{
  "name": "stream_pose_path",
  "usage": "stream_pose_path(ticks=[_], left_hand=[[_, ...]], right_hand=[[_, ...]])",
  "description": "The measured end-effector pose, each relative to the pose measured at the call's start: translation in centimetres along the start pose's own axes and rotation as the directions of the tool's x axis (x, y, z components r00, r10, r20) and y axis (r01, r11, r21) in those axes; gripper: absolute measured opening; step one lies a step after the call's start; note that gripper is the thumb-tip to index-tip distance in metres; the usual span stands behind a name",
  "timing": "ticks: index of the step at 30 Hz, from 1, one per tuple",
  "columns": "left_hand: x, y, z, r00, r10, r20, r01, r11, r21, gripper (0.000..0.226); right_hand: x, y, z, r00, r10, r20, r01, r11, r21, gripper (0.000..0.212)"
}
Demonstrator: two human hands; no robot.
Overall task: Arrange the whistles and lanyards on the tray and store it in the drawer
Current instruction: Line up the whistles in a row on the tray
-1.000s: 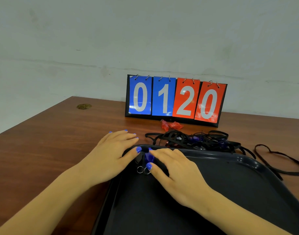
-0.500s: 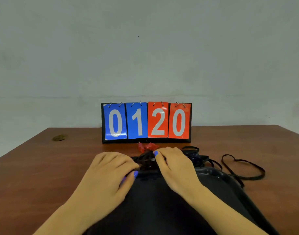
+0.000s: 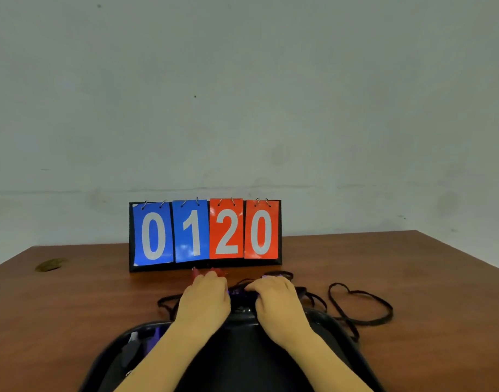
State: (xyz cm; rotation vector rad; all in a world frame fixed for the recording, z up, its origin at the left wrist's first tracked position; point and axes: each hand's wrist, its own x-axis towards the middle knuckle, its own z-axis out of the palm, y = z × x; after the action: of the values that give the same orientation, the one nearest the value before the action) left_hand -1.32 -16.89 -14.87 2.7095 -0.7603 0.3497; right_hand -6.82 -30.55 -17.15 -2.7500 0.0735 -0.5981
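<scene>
Pale bare wall rises behind a brown wooden table [image 3: 73, 306], where a flip scoreboard [image 3: 205, 234] reading 0120 stands at the far side. Just short of it lies the tangle of black lanyards [image 3: 244, 284], spread sideways across the table, with both hands reaching into it.

Left hand [image 3: 204, 299] sits palm down on the left end of the tangle, its fingers curled forward over the cords and its tips near the red whistles [image 3: 214, 272], which lie just beyond it, at the foot of the scoreboard. Right hand [image 3: 276, 299] sits on the middle of the tangle with its knuckles bent. Each hand's fingertips are hidden under the hand itself, so I cannot tell whether either grip has closed on a cord or merely rests on it. A bit of purple shows between the two hands, probably another whistle.

Black tray [image 3: 336, 321] lies on the near side of both hands, its far rim directly under the wrists, so anything gathered travels back toward the person. One loose lanyard loop [image 3: 358, 306] stretches out well to the right of the right hand, its long axis running left to right; the right hand is plainly the nearer one for it. Red whistles fall to the left hand.
</scene>
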Motion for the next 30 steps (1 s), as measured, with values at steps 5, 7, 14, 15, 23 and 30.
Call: stream_pose_path(ticks=[5, 7, 14, 15, 23, 30], left_hand=[[0.0, -1.3, 0.2, 0.998, -0.059, 0.039, 0.061, 0.996, -0.072, 0.012], [0.1, -2.0, 0.1, 0.991, -0.101, 0.089, 0.110, 0.989, -0.097, 0.018], [0.4, -2.5, 0.1, 0.963, -0.198, 0.183, 0.213, 0.975, -0.065, 0.034], [0.4, -2.4, 0.1, 0.965, -0.204, 0.163, 0.216, 0.975, -0.058, 0.031], [-0.1, -2.4, -0.6, 0.992, -0.119, -0.035, 0.117, 0.992, -0.051, 0.025], [-0.3, -2.1, -0.8, 0.971, -0.029, -0.238, 0.006, 0.995, -0.099, 0.027]], right_hand=[[1.0, -0.6, 0.5, 0.997, 0.048, 0.053, -0.051, 0.997, 0.058, 0.037], [1.1, -0.8, 0.9, 0.995, 0.085, 0.053, -0.083, 0.995, -0.048, 0.035], [1.6, -1.1, 1.0, 0.983, 0.173, 0.059, -0.167, 0.981, -0.097, 0.037], [1.8, -1.1, 1.0, 0.978, 0.196, 0.068, -0.190, 0.979, -0.075, 0.037], [1.5, -1.9, 0.8, 0.954, 0.296, -0.046, -0.294, 0.955, 0.047, 0.031], [1.6, -1.8, -0.2, 0.946, 0.320, 0.052, -0.323, 0.944, 0.062, 0.039]])
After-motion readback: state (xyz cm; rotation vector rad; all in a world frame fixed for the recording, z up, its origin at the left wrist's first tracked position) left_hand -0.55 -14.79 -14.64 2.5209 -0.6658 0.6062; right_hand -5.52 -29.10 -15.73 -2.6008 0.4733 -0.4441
